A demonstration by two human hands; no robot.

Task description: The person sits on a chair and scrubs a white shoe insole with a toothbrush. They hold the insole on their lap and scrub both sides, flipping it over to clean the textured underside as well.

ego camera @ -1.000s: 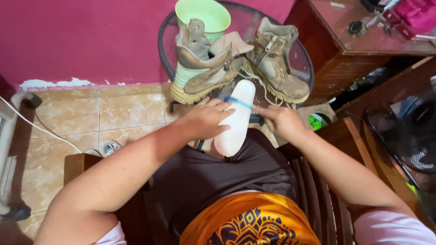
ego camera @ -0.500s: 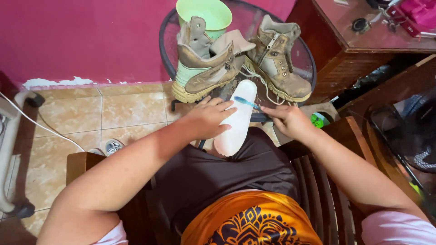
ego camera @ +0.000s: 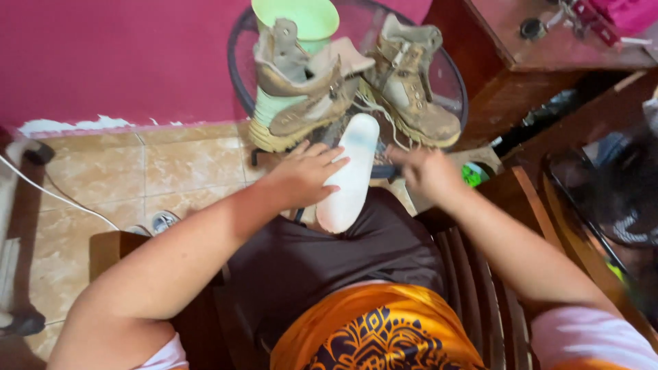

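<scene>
A white oblong bottle-like object stands tilted on my lap, its base against my dark shorts. My left hand rests on its left side, fingers laid across it. My right hand hovers just right of the object's top, blurred, fingers curled; whether it holds anything I cannot tell. Just beyond my hands two worn tan boots, one on the left and one on the right, sit on a round black wire stand.
A light green bucket stands behind the boots against a magenta wall. A dark wooden cabinet is at the right. Beige floor tiles and a white cable lie left. I sit on a wooden slatted chair.
My right hand has slid slightly away from the white object's top to the right. The left hand stays on the object. The view has shifted a little.
</scene>
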